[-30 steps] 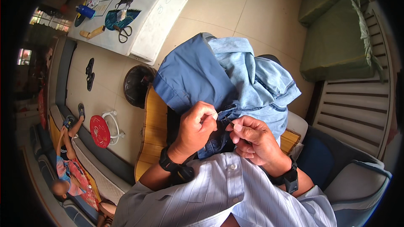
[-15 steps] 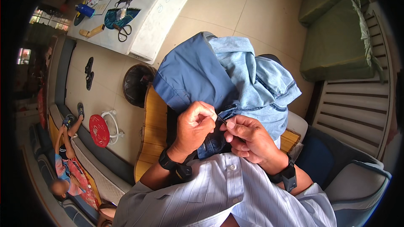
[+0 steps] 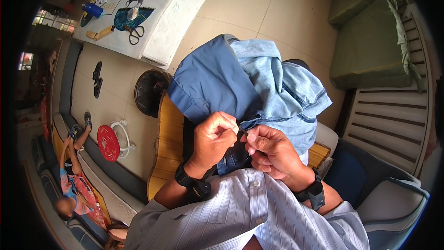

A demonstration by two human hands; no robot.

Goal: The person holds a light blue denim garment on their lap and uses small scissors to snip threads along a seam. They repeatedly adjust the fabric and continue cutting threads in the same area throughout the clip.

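Close together over my lap, my left hand [image 3: 213, 135] and my right hand [image 3: 274, 152] are both closed in a pinch. Between the fingertips runs a thin dark strand [image 3: 243, 131], held by my right thumb and forefinger; its kind is too fine to tell. A bit of it seems to show below the right fingers. What my left fingers pinch is hidden. Just beyond the hands lies a light blue denim garment [image 3: 261, 60], with a smooth darker blue cloth [image 3: 212, 76] on its left. The denim's dark frayed edge [image 3: 252, 121] comes up close to my fingertips.
A white table [image 3: 171, 23] at far left carries scissors [image 3: 135, 34], a blue bottle [image 3: 93, 10] and small items. Near it stand a dark bin [image 3: 150, 93] and a red-topped stool [image 3: 108, 143]. Another person [image 3: 74, 185] reclines at left. A slatted bench [image 3: 386, 115] is at right.
My right hand has shifted very slightly to the left and up, closer to the left fingertips. The left hand and the garments look nearly the same.
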